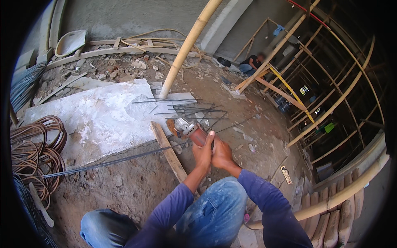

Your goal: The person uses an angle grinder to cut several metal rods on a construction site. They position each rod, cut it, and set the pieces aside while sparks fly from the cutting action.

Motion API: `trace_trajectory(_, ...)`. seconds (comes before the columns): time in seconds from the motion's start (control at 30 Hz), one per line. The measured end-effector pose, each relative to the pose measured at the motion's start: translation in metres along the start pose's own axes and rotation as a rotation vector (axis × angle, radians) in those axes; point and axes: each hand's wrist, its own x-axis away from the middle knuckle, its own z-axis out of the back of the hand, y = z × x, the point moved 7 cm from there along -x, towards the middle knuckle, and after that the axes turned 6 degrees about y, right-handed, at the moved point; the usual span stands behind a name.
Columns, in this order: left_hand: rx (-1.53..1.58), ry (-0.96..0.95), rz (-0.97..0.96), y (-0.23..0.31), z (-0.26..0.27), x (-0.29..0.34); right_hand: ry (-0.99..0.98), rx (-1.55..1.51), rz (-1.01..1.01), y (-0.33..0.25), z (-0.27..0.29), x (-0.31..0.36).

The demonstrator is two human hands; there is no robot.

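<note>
An angle grinder (194,131) with a reddish body and silver head is gripped in both my hands, in front of my bent knee. My left hand (202,155) wraps its body, thumb pointing up. Around the rear of the tool closes my right hand (223,153), pressed against the left. The brown disc guard (175,129) points left, above a bundle of thin steel rods (120,158) that runs across a wooden plank (168,151). Whether the disc touches the rods I cannot tell. Several short cut rods (194,108) lie just beyond the grinder.
A pale sheet (95,120) covers the ground at left, beside coiled brown rods (41,140). A bamboo pole (186,49) stands ahead. Bamboo scaffolding (331,95) rises at right, near a power strip (286,175) and stacked bricks (331,223). Another person (251,65) sits far back.
</note>
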Motion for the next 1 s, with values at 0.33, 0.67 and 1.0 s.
trace_trajectory(0.33, 0.105, -0.048, -0.032, 0.016, -0.011, -0.004, 0.127, 0.07, 0.047, -0.011, 0.009, -0.005)
trace_trajectory(0.67, -0.114, -0.222, -0.134, 0.04, 0.011, -0.01, -0.033, -0.203, 0.061, -0.02, 0.004, -0.001)
trace_trajectory(1.0, -0.153, -0.456, -0.184, 0.042, -0.007, -0.012, 0.077, -0.45, 0.106, -0.013, 0.003, 0.001)
